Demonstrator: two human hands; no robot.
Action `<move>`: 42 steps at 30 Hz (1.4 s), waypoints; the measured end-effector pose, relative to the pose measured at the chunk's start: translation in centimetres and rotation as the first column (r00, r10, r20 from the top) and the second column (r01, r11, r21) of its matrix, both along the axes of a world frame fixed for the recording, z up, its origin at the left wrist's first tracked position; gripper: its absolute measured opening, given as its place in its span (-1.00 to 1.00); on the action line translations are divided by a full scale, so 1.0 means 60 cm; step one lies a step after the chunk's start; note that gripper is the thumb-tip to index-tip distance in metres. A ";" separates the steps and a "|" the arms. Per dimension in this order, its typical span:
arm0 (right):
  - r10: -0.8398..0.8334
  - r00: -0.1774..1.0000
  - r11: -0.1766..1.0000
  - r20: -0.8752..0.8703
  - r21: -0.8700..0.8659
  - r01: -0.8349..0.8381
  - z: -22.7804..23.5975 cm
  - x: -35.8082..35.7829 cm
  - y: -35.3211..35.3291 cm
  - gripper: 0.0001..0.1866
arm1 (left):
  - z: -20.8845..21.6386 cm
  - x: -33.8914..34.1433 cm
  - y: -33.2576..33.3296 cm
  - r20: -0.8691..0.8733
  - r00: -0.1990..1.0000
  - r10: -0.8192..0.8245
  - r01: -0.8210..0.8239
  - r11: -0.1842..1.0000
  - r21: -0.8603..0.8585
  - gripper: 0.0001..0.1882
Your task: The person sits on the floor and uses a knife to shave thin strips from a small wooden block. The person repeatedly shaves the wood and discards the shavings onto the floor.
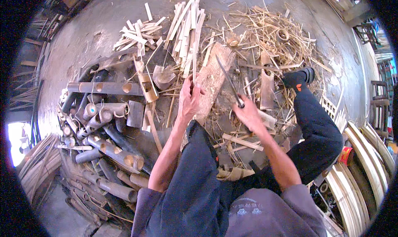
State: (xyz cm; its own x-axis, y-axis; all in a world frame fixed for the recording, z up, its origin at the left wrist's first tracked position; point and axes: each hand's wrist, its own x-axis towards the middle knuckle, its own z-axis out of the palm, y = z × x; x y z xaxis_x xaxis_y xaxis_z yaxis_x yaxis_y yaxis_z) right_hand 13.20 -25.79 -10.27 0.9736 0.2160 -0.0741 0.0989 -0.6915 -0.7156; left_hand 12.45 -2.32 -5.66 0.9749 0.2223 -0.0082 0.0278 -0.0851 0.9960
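My left hand is closed around a thin bamboo strip that points up and away from me. In my right hand is the handle of a knife, its long narrow blade angled up to the left. The blade's tip reaches over a worn wooden board, which lies between my two hands. Blade and strip are apart. Just beyond my left hand lies a bundle of pale split bamboo strips. My legs are spread on either side of the board.
Cut bamboo tubes are piled at the left. Shorter strips lie scattered at the far left, and a heap of shavings is at the far right. Long curved bamboo slats rest at the near right, beyond my leg.
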 end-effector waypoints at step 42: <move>0.247 0.747 0.740 -0.617 0.618 0.265 0.214 -0.098 0.089 -0.43 | -0.048 -0.052 -0.015 -0.036 0.996 0.076 -0.071 0.990 0.125 -0.75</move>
